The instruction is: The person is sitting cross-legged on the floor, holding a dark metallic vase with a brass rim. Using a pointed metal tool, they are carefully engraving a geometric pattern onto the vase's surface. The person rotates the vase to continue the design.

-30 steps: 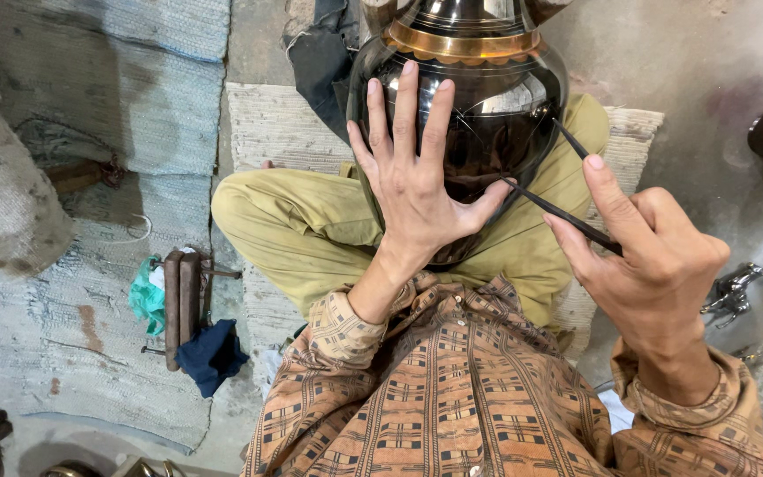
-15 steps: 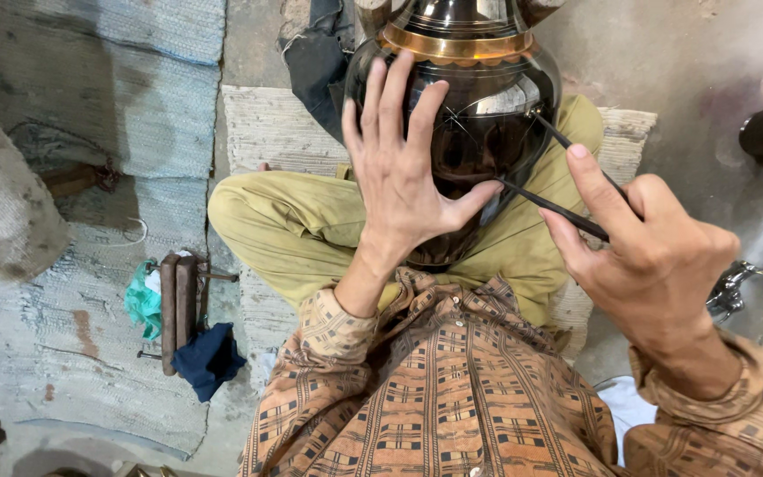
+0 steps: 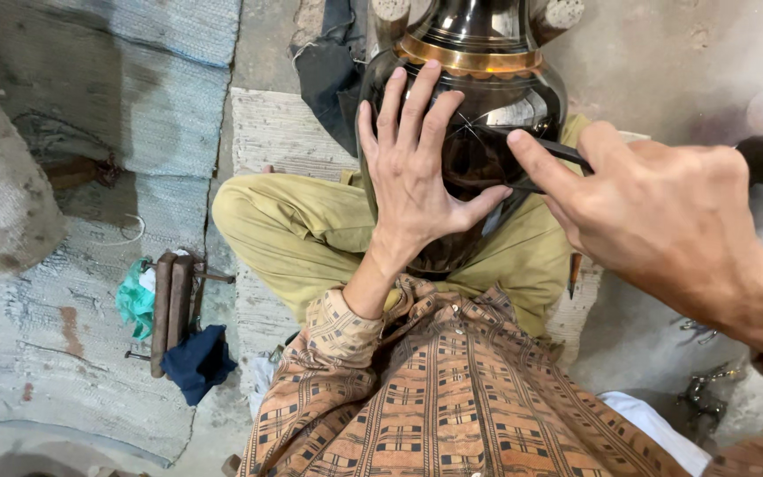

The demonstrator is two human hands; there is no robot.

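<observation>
1. Left hand (image 3: 417,172): palm flat, fingers spread apart, pressed against the front of the vessel; grips nothing. Thumb points toward the right hand.
2. Right hand (image 3: 655,212): fingers closed together on a thin dark tool (image 3: 523,146), forefinger laid along it. Sits just right of the left hand.
3. Thin dark tool: slender, dark; its tip lies on the vessel surface just beyond the left fingertips, where faint scratched lines show.
4. Vessel (image 3: 487,97): large, glossy black, rounded body with a copper-coloured band (image 3: 470,60) round its neck above the left fingertips. Stands between the person's knees, under both hands.
5. Olive trousers (image 3: 311,234): folded leg below and left of the left hand.
6. Checked brown sleeve (image 3: 337,331): cuff at the left wrist, patterned in tan and dark lines.
7. Woven mat (image 3: 275,132): pale, on the floor left of the left hand, under the leg.
8. Dark cloth (image 3: 328,62): crumpled, above and left of the left hand, beside the vessel.
9. Rusty metal bars (image 3: 172,305): two, side by side, well left of the left hand, on the floor.
10. Green bag (image 3: 134,299): crumpled soft packaging, touching the bars' left side; no label discernible.
11. Blue cloth (image 3: 196,362): dark, bunched, at the bars' lower end.
</observation>
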